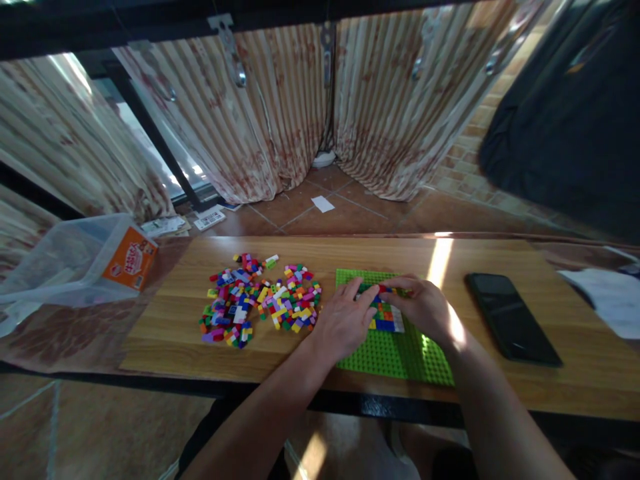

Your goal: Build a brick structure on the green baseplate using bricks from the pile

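Note:
A green studded baseplate [395, 353] lies on the wooden table, with a small block of blue, yellow, orange and white bricks [386, 317] built on it. My left hand [343, 320] rests at the plate's left edge, fingers pinched toward the build. My right hand [425, 307] is over the plate's upper middle, fingertips pinched on a small red brick [384, 289]. The two hands' fingertips meet just above the built block. A loose pile of many-coloured small bricks [260, 300] lies to the left of the plate.
A black phone [510, 317] lies face up to the right of the plate. A clear plastic box with an orange label [85, 257] stands at the table's left end. White papers [607, 297] lie at far right. Curtains hang behind the table.

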Available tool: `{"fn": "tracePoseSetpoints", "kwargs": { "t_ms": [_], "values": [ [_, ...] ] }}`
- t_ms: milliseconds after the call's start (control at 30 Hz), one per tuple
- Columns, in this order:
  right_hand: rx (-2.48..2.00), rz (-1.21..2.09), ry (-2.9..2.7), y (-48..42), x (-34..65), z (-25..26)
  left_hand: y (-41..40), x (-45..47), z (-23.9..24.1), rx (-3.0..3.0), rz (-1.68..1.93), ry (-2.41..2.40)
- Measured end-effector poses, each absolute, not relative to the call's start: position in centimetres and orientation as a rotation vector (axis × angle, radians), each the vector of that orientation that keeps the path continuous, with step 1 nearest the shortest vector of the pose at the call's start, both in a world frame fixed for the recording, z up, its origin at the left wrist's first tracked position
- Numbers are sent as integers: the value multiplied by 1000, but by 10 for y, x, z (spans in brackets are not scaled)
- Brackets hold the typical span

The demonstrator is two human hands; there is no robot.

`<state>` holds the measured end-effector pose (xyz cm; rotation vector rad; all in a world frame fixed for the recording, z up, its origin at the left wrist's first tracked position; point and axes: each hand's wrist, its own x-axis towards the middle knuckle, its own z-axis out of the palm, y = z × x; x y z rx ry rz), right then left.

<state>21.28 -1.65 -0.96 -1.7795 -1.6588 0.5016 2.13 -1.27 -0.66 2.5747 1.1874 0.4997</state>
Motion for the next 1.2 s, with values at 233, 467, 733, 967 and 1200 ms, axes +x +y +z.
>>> {"fn": "tracePoseSetpoints", "kwargs": {
  "t_ms": [233,467,733,967,1200],
  "values": [
    [-1827,533,-1704,-13,213,-6,-18,33,1,2540,423,1281],
    [-1821,539,-1714,-12,212,-6,-19,35,3,2527,424,1318],
    [-1760,683,-1589,-13,222,-13,-18,29,-4,2547,524,1297],
    [-1708,786,-1497,-14,228,-23,-10,17,0,2384,742,1232],
    [-1752,721,-1529,-15,230,-26,45,-49,11,2156,855,1907]
  ]
}}
